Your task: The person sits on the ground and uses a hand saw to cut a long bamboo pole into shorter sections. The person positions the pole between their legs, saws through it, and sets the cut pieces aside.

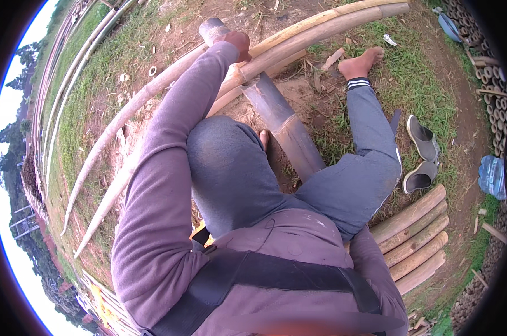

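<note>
My left hand (238,45) is closed at the far middle, its fingers curled over a long pale bamboo pole (298,38); the hand and sleeve hide part of the grip. Right beside that pole runs a second bamboo pole (326,36). Just past my hand a thick grey bamboo end (213,29) sticks out. Between my legs lies a thick grey-brown bamboo section (287,126), reaching from below the poles toward my thigh. Whether these two thick parts are one piece, I cannot tell. My right arm (371,257) goes down beside my body, and its hand is out of sight.
Bare feet (361,63) rest on dirt and grass. A pair of grey shoes (421,154) lies at right, above several cut bamboo lengths (413,238). Farther right are a blue plastic water bottle (492,177) and stacked bamboo pieces (493,101). More long poles (77,67) extend along the left.
</note>
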`<state>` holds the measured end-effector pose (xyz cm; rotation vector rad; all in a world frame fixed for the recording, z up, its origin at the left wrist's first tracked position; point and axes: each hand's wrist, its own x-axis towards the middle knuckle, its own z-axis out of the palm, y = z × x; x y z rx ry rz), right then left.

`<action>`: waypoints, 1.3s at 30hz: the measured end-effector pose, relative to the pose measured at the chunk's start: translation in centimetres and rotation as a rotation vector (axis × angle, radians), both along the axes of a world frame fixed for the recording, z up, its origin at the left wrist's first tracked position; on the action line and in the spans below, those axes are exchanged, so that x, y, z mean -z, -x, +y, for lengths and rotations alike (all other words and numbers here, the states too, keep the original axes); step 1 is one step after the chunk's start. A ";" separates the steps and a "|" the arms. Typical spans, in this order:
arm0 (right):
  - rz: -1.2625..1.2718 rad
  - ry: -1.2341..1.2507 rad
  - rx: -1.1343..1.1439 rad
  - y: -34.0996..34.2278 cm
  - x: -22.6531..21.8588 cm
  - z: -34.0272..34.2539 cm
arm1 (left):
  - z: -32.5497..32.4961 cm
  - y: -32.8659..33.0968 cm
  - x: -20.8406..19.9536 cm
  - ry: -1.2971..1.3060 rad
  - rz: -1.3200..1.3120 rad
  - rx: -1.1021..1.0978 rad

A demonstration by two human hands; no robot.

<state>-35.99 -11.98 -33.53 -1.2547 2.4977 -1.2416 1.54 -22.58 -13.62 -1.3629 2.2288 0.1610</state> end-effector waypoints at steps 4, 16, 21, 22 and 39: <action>0.002 0.021 0.030 0.1 -0.2 -0.2 | 0.4 0.5 -0.8 -0.004 0.014 0.000; -0.134 0.148 -0.064 -1.9 0.9 -2.1 | 1.2 0.9 -0.8 0.030 0.200 -0.103; -0.429 0.259 -0.031 -0.8 0.8 -1.3 | 2.4 0.3 -1.3 0.013 0.268 -0.139; -0.481 0.277 -0.034 -1.1 0.7 -1.4 | 2.4 0.2 -1.0 0.022 0.290 -0.165; -1.087 0.573 0.021 -2.0 -0.9 -1.1 | 2.4 0.1 -0.5 0.028 0.355 -0.150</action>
